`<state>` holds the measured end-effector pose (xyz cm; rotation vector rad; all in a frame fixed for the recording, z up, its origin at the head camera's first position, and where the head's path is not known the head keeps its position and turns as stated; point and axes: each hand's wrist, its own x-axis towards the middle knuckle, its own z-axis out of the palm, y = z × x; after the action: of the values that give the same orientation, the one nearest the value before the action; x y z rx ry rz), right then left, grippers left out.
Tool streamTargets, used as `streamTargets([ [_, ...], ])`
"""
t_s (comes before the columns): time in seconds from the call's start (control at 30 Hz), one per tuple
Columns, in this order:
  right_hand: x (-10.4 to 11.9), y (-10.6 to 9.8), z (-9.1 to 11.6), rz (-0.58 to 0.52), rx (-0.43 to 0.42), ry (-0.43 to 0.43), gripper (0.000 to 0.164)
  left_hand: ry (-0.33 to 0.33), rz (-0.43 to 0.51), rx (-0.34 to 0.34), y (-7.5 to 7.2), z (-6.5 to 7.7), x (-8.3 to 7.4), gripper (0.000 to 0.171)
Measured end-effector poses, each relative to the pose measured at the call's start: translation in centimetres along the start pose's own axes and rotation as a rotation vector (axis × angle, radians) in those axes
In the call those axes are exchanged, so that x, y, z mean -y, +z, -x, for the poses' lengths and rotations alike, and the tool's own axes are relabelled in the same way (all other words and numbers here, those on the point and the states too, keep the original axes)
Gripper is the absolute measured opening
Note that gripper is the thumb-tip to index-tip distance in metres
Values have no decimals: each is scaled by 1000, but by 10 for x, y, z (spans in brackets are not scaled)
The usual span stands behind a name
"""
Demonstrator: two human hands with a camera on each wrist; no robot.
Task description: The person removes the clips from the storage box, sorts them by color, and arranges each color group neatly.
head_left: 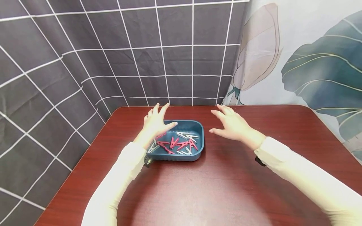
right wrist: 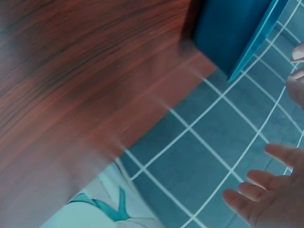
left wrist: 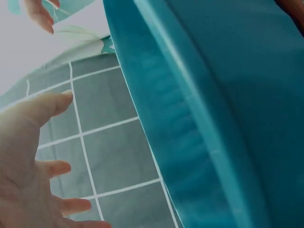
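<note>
Above the left end of a blue rounded-rectangular plastic bin (head_left: pixel 175 157), the left hand (head_left: pixel 155 123) spreads its fingers, holding nothing; the right hand (head_left: pixel 233 126), likewise empty, hovers beyond its right side. Between and below them, red and white plastic clothespins (head_left: pixel 173 143) lie inside; light fingertip pinches should separate them best. Beneath: a glossy red-brown wood-grain table (head_left: pixel 183 194); behind, dark-grey white-gridded cloth (head_left: pixel 178 62).

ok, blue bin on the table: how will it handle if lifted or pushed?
Probably stiff: the blue bin's walls and rim hold a clean shape. It likely slides rather than tips, being low and broad on a glossy table. The clips lie loose inside, so they may shift if it tilts.
</note>
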<state>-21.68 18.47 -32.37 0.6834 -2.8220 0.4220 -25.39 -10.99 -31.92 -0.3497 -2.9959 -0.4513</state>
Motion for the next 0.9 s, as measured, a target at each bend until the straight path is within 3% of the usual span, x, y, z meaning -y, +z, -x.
streamTargets([
  [0.37,23,5,-9,-63,-5,-15,61,-66,70,6,-11,6,25,80],
  [0.7,43,17,-21,-98,24,-77,49,-76,172,92,-11,9,59,78],
  [0.9,53,27,-30,-93,91,-90,41,-93,250,157,-9,9,74,73],
])
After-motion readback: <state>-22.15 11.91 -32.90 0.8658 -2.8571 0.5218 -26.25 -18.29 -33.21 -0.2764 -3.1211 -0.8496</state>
